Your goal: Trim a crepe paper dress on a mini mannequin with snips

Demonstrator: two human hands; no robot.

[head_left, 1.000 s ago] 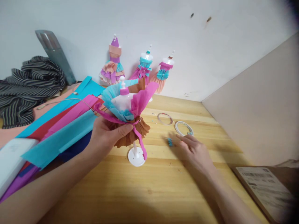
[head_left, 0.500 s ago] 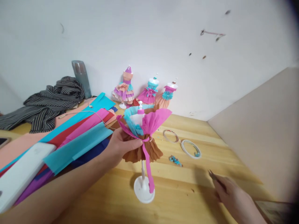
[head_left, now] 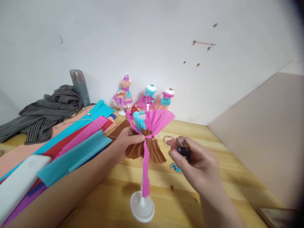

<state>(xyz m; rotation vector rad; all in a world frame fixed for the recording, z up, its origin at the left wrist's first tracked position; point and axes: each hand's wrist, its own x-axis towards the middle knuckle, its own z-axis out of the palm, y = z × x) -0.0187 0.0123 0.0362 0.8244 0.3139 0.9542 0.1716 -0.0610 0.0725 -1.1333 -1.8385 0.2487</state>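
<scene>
A small white mannequin stand wears a crepe-paper dress with a brown skirt, a pink strip tied at the waist and pink and light blue paper flaring above. My left hand is closed on this paper dress, its thumb at the waist strip. One long pink paper tail hangs down in front of the stand's pole. To the right, my right hand grips what look like small scissors, dark blue with short pointed metal blades, apart from the dress. The fingers partly hide the scissors.
Three more dressed mannequins stand against the wall. Coloured paper sheets, a white power bank-like block, a striped cloth and a grey bottle lie or stand left. Blue beads or scraps and a tape ring lie right.
My right hand has risen from the lower right and come in close to the dress with the scissors. The stand has tilted slightly in my left hand, and the view has shifted.
</scene>
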